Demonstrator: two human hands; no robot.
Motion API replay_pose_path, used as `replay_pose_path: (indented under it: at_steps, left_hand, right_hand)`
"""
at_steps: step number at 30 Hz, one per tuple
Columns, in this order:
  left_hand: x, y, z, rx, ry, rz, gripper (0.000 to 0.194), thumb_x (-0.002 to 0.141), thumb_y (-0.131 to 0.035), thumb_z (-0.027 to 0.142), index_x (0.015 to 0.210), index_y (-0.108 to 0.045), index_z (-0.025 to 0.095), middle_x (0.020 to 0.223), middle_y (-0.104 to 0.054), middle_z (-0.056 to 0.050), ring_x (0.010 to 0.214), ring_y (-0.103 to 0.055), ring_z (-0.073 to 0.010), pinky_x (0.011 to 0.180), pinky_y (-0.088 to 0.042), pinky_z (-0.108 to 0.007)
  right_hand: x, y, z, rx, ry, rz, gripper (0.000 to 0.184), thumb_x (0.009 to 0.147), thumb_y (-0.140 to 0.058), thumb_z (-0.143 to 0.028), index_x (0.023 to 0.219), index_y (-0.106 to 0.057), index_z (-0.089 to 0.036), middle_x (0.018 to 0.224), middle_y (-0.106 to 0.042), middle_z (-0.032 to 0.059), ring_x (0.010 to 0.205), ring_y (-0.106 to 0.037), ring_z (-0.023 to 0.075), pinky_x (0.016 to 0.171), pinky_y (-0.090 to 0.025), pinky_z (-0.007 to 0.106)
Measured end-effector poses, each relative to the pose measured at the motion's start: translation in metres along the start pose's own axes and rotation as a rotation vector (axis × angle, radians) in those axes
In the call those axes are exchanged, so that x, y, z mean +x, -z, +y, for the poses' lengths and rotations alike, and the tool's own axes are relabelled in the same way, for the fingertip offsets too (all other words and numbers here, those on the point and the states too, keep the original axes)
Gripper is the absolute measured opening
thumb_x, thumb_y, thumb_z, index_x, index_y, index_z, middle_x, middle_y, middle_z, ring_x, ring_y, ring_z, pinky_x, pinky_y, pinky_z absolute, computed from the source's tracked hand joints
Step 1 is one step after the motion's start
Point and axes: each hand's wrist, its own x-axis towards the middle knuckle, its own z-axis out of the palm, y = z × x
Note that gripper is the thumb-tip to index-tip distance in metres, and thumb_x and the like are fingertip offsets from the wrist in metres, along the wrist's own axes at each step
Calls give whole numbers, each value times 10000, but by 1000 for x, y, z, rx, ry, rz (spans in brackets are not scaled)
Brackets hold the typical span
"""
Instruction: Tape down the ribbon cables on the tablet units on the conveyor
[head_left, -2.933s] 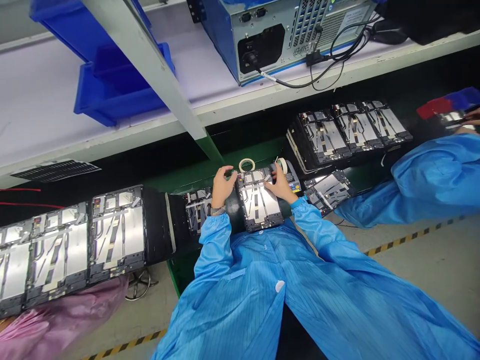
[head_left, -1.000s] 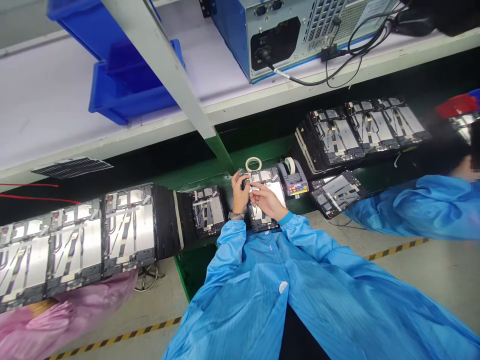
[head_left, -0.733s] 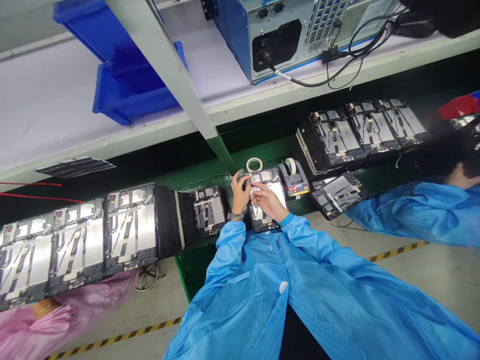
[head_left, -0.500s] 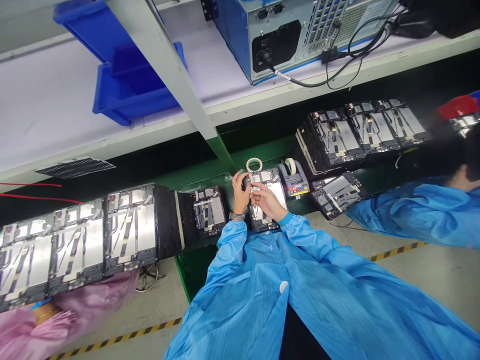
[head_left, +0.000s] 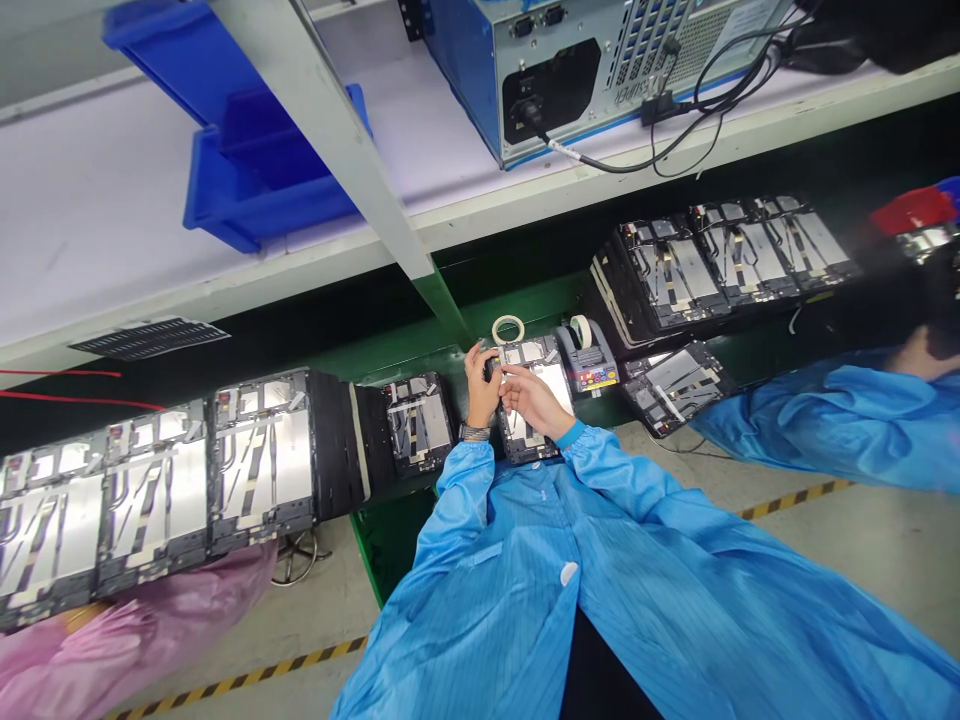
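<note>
An opened tablet (head_left: 556, 385), with its silver inner plate and dark ribbon cables showing, lies in front of my body. Over its upper left corner my left hand (head_left: 480, 388) curls, thumb and fingers bent close together. My right hand (head_left: 534, 400) reaches across the tablet's left half, its thumb and index finger pinched near my left thumb. Whatever is between the fingertips is too small to make out. Just right of the tablet stands a grey tape dispenser (head_left: 589, 358) with a pale roll on it. Behind the tablet lies a loose tape roll (head_left: 508, 329).
A smaller opened device (head_left: 418, 422) and stacked tablets (head_left: 262, 450) are on the left. More stacks (head_left: 671, 270) and a tilted tablet (head_left: 679, 385) sit right, near a co-worker's blue sleeve (head_left: 817, 420). A pink sleeve (head_left: 165, 620) shows lower left. A shelf post (head_left: 337, 130) stands ahead.
My hands and the tablet stay practically in place. At the lower left, the co-worker's pink-sleeved arm has shifted slightly, and the blue-sleeved arm at right has moved a little.
</note>
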Motion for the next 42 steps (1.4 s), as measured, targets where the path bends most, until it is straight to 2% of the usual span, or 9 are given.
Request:
replay_pose_path:
  at_steps: [7,14,19,21,25,27,31,39,42]
  left_hand:
    - [1,-1,-4,43,-18,-16,211,979,-579,217,1135,-720,239,1564,-458,-123,1507,-438,-289,1292,-336,-497]
    - [0,0,-7,125,3,-16,226,976,-594,215,1140,-742,260,1547,-489,-98,1474,-466,-286,1280,-344,-489]
    - [1,1,-5,119,35,-20,228,974,-600,210,1138,-745,276,1548,-495,-88,1482,-459,-298,1279,-341,-521]
    - [2,2,-5,110,46,-22,222,974,-604,210,1129,-748,277,1543,-497,-87,1487,-454,-300,1282,-336,-527]
    - [3,1,-7,81,45,-21,219,968,-618,207,1127,-752,278,1532,-500,-88,1480,-458,-300,1286,-333,-524]
    - [3,0,-10,68,39,-15,237,964,-616,196,1142,-751,276,1531,-498,-91,1472,-465,-295,1287,-334,-519]
    - [3,-1,-13,59,24,-5,239,963,-626,197,1152,-756,263,1525,-501,-106,1459,-478,-290,1286,-338,-504]
    - [7,5,-10,91,-1,-35,173,975,-665,272,1119,-761,275,1508,-521,-99,1453,-491,-289,1264,-367,-492]
    - [15,11,-7,141,-28,-76,154,946,-702,259,1084,-767,274,1468,-544,-97,1444,-497,-294,1261,-352,-497]
  right_hand:
    - [2,-1,-6,73,-70,-1,390,823,-721,-283,1194,-640,-195,733,-706,17,600,-597,161,573,-450,270]
    - [6,2,-31,217,-346,39,243,955,-538,-226,1127,-688,-144,683,-635,7,564,-537,146,588,-467,275]
    - [2,13,-46,4,-411,-15,328,953,-470,-243,1127,-711,-105,631,-602,11,506,-448,144,543,-414,281]
    - [-1,16,-48,-250,-327,-39,338,933,-498,-251,1140,-727,-113,647,-617,19,512,-453,151,541,-397,286]
    - [0,19,-52,-1090,211,68,419,947,-505,-203,1296,-734,-168,841,-718,62,720,-601,200,688,-468,311]
    - [4,18,-57,-1510,390,17,482,990,-451,-173,1403,-696,-208,1024,-747,97,909,-656,235,812,-485,333]
    - [11,12,-65,-2044,386,-184,525,1027,-412,-151,1510,-605,-223,1105,-732,133,991,-679,274,802,-471,342]
    - [20,16,-71,-2236,468,-440,487,1019,-427,-124,1477,-594,-125,1169,-725,198,1046,-680,310,839,-489,382]
    - [23,29,-81,-2012,539,-298,446,1006,-454,-144,1376,-698,-194,1094,-746,130,1018,-689,278,853,-504,363]
